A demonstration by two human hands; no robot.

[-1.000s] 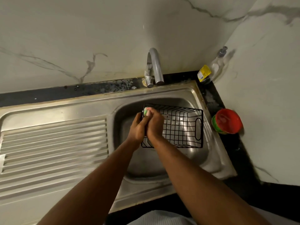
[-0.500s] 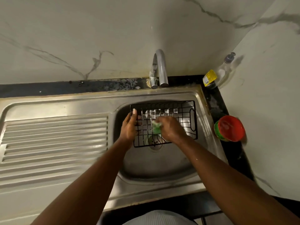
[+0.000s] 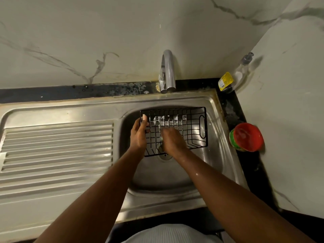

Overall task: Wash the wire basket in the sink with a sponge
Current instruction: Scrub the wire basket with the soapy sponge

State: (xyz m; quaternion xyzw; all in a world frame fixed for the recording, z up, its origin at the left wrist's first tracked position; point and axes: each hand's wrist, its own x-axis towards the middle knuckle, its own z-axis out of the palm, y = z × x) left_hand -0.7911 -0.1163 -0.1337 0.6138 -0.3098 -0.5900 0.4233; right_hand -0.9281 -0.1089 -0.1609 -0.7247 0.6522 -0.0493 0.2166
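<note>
My left hand (image 3: 139,135) grips the left end of the wire basket (image 3: 192,127), with the thumb up against the top rim and the fingers wrapped onto the end wall. My right hand (image 3: 172,142) is down inside the basket, motion-blurred, with its fingers curled over the sponge (image 3: 162,138). Only a pale green sliver of the sponge shows at the hand's left edge.

A second ago both hands were bunched at the basket's near-left corner, the sponge working on that rim. Since then they have parted: the left now only steadies the basket, and the right has gone from the corner onto the floor wires. I take that to mean the rim and corner are done and the scrub of the inside has begun. The right end wall with its oval handle looks untouched so far.

The basket sits open side up in the sink (image 3: 219,155), over the drain (image 3: 164,156). Suds cling along the wires of its far wall. The faucet (image 3: 168,71) stands just behind it, and I see no water running. The ribbed drainboard (image 3: 57,146) lies to the left. A pump bottle (image 3: 240,74) and a red-lidded tub (image 3: 248,136) sit on the dark counter to the right.
</note>
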